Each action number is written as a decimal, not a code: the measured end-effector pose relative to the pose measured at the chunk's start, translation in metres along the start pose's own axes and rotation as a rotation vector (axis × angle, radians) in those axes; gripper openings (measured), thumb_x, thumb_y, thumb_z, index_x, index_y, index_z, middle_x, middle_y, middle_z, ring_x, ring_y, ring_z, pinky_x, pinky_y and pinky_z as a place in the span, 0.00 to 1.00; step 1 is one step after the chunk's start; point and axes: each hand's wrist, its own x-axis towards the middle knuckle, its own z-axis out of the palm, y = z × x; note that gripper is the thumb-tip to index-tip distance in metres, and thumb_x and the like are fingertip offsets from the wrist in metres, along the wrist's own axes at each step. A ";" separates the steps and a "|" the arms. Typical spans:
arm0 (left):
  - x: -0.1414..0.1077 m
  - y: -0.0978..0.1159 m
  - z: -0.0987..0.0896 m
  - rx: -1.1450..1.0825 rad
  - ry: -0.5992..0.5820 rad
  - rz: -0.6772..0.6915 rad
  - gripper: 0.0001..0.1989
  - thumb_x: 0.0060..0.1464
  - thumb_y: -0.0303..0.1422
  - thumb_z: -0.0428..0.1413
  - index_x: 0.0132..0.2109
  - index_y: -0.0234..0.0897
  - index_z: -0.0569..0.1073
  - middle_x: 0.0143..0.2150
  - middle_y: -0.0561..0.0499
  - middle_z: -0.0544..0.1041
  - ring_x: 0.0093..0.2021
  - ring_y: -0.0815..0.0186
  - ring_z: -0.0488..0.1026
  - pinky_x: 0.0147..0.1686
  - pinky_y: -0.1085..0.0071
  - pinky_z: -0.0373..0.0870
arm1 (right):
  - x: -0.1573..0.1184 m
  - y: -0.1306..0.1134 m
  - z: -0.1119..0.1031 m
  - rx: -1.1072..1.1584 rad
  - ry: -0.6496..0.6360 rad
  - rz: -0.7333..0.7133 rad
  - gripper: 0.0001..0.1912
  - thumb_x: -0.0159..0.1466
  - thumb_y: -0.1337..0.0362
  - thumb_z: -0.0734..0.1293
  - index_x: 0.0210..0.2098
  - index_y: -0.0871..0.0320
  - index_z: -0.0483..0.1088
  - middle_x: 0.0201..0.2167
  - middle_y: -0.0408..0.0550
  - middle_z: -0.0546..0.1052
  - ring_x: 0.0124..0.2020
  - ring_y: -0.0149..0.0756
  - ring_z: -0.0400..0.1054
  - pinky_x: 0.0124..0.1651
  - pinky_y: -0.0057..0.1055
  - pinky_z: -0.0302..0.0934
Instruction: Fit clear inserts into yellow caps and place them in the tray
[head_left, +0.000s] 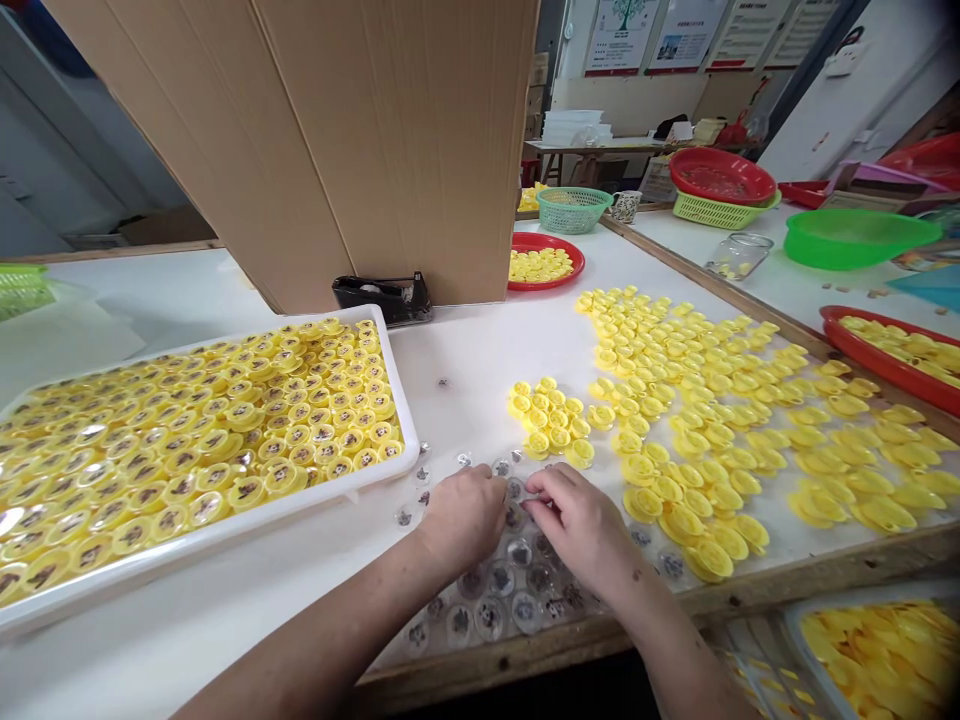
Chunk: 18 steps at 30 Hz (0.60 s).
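Both my hands meet over a spread of small clear discs with dark prints [489,617] near the table's front edge. My left hand [466,515] has its fingers curled together, and whatever they hold is hidden. My right hand [574,515] pinches thumb and forefinger at the rim of a clear disc [515,489] between the hands. To the left, a white tray [401,400] holds many yellow round pieces with printed discs in them. Right of the hands lie a small cluster of yellow pieces [559,437] and a wide spread of plain yellow pieces [694,370].
A tall cardboard box [397,140] stands behind, with a black tape dispenser [384,297] at its base. Farther back is a red plate [576,262] of yellow pieces. A wooden edge [810,580] borders the table; a green basin [859,238] sits right.
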 end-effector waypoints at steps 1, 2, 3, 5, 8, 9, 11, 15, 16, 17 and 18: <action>0.002 -0.001 0.002 -0.009 -0.002 0.001 0.10 0.54 0.28 0.47 0.33 0.34 0.74 0.33 0.44 0.74 0.34 0.57 0.74 0.33 0.63 0.71 | -0.001 0.003 -0.003 0.041 0.028 0.007 0.06 0.61 0.72 0.61 0.33 0.56 0.67 0.32 0.46 0.71 0.34 0.36 0.67 0.36 0.31 0.61; 0.003 -0.002 0.003 -0.019 -0.005 -0.001 0.11 0.54 0.28 0.46 0.32 0.34 0.73 0.33 0.43 0.74 0.34 0.57 0.74 0.33 0.63 0.70 | -0.003 0.005 -0.005 0.074 0.052 0.011 0.05 0.61 0.71 0.62 0.32 0.56 0.67 0.32 0.45 0.71 0.33 0.36 0.67 0.36 0.31 0.61; 0.004 -0.003 0.003 -0.033 -0.007 -0.004 0.11 0.54 0.28 0.46 0.32 0.34 0.73 0.33 0.43 0.74 0.34 0.57 0.74 0.33 0.63 0.70 | -0.005 0.008 -0.008 0.093 0.069 0.013 0.05 0.61 0.71 0.62 0.32 0.56 0.67 0.31 0.45 0.71 0.32 0.35 0.67 0.36 0.31 0.61; 0.005 -0.006 0.002 -0.073 -0.013 -0.018 0.11 0.53 0.28 0.46 0.31 0.35 0.73 0.33 0.44 0.75 0.34 0.58 0.73 0.34 0.64 0.69 | -0.009 0.010 -0.010 0.110 0.085 0.020 0.05 0.62 0.70 0.62 0.32 0.56 0.67 0.30 0.45 0.70 0.32 0.35 0.67 0.36 0.31 0.61; 0.006 -0.012 -0.003 -0.160 -0.027 -0.056 0.10 0.50 0.27 0.47 0.30 0.36 0.73 0.32 0.46 0.75 0.34 0.61 0.72 0.35 0.68 0.67 | -0.012 0.010 -0.009 0.147 0.070 0.016 0.06 0.61 0.71 0.61 0.33 0.55 0.68 0.32 0.45 0.71 0.33 0.35 0.67 0.37 0.32 0.63; 0.006 -0.013 -0.005 -0.196 -0.037 -0.069 0.09 0.49 0.27 0.47 0.29 0.36 0.73 0.30 0.47 0.75 0.33 0.62 0.72 0.34 0.69 0.66 | -0.013 0.009 -0.007 0.170 0.061 0.006 0.07 0.61 0.72 0.61 0.35 0.55 0.68 0.34 0.46 0.72 0.35 0.36 0.68 0.38 0.32 0.63; 0.007 -0.016 -0.010 -0.279 -0.069 -0.093 0.08 0.46 0.27 0.48 0.26 0.37 0.72 0.27 0.50 0.74 0.30 0.64 0.70 0.31 0.71 0.64 | -0.013 0.007 -0.004 0.232 0.039 -0.018 0.14 0.59 0.74 0.61 0.42 0.54 0.69 0.39 0.48 0.72 0.41 0.37 0.68 0.43 0.34 0.65; 0.008 -0.019 -0.022 -0.466 -0.142 -0.139 0.07 0.45 0.30 0.49 0.25 0.37 0.71 0.23 0.54 0.71 0.26 0.68 0.67 0.25 0.75 0.60 | -0.010 0.003 0.004 0.467 -0.033 0.025 0.25 0.55 0.73 0.66 0.52 0.53 0.66 0.44 0.48 0.74 0.41 0.38 0.70 0.45 0.37 0.66; 0.008 -0.019 -0.025 -0.506 -0.156 -0.151 0.07 0.45 0.31 0.49 0.25 0.37 0.70 0.23 0.55 0.70 0.25 0.69 0.66 0.24 0.76 0.59 | -0.009 0.002 0.006 0.567 -0.052 0.068 0.25 0.55 0.72 0.67 0.52 0.54 0.66 0.42 0.48 0.75 0.39 0.37 0.70 0.44 0.36 0.66; 0.008 -0.018 -0.028 -0.541 -0.169 -0.162 0.06 0.44 0.31 0.49 0.25 0.37 0.70 0.22 0.56 0.69 0.25 0.70 0.65 0.23 0.76 0.58 | -0.008 0.002 0.008 0.675 -0.066 0.116 0.24 0.55 0.71 0.67 0.51 0.55 0.66 0.40 0.47 0.76 0.39 0.37 0.71 0.44 0.36 0.67; 0.008 -0.016 -0.032 -0.569 -0.183 -0.172 0.06 0.44 0.32 0.50 0.25 0.36 0.69 0.21 0.57 0.67 0.24 0.71 0.63 0.22 0.76 0.57 | -0.007 0.002 0.009 0.779 -0.075 0.161 0.22 0.55 0.70 0.67 0.50 0.55 0.67 0.39 0.46 0.76 0.39 0.36 0.71 0.44 0.35 0.67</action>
